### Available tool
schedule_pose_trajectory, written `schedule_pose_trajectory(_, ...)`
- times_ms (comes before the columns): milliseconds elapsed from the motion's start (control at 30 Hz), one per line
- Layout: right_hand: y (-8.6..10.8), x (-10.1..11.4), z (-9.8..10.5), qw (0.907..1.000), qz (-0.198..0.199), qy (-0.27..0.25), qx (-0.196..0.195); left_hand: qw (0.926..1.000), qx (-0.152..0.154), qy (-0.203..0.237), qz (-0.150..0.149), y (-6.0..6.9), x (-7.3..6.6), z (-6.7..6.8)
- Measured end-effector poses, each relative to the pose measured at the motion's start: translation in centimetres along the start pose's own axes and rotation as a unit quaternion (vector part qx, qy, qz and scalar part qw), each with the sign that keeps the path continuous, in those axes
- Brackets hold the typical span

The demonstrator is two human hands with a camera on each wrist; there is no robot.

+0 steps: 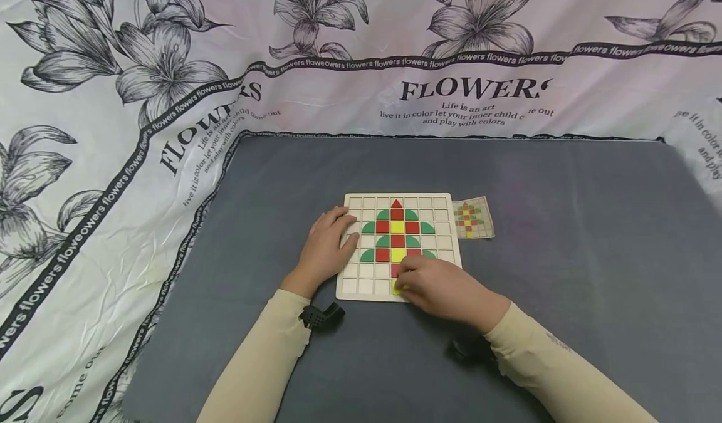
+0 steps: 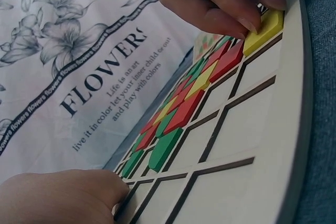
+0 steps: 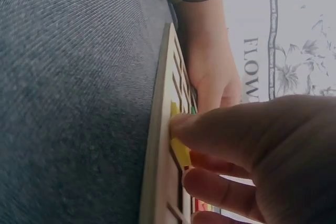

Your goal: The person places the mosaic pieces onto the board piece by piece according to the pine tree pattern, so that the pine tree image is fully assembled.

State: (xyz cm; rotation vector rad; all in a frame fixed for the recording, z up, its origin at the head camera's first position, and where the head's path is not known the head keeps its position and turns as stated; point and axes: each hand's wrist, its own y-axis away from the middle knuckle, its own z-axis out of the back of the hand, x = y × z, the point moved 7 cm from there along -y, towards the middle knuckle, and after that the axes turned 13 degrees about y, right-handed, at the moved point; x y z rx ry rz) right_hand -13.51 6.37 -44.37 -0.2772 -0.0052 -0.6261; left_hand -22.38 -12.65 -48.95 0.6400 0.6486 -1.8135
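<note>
A pale wooden grid board (image 1: 352, 285) lies on the table, with red, yellow and green tiles set in its cells in a tree-like pattern. At the bottom row, my right hand (image 1: 445, 288) pinches a yellow square tile (image 2: 265, 32) between thumb and fingers. That tile sits at its cell, partly covered by the fingertips; whether it lies fully flat I cannot tell. Just above it is a red tile (image 1: 396, 270), partly hidden by the hand. My left hand (image 1: 327, 247) rests on the board's left edge, its fingers extended.
A small pattern card (image 1: 479, 216) with a similar coloured design lies at the board's right edge, partly under it. Grey cloth (image 1: 564, 222) covers the table. Behind and to the left hangs white flower-printed fabric (image 1: 338, 97). A black wrist device (image 1: 323, 316) is on the left wrist.
</note>
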Motion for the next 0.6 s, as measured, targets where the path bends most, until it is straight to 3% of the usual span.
schedule_pose_trajectory(367,-0.1,0.2,0.8,0.9999,-0.012,0.011,-0.003,1.0000,-0.005,0.005,0.000,0.4,-0.2,0.3)
schedule_pose_trajectory(600,0.4,-1.8,2.4,0.9976,-0.067,0.015,-0.009,0.9985,-0.011,0.042,0.034,0.6,0.3,0.5)
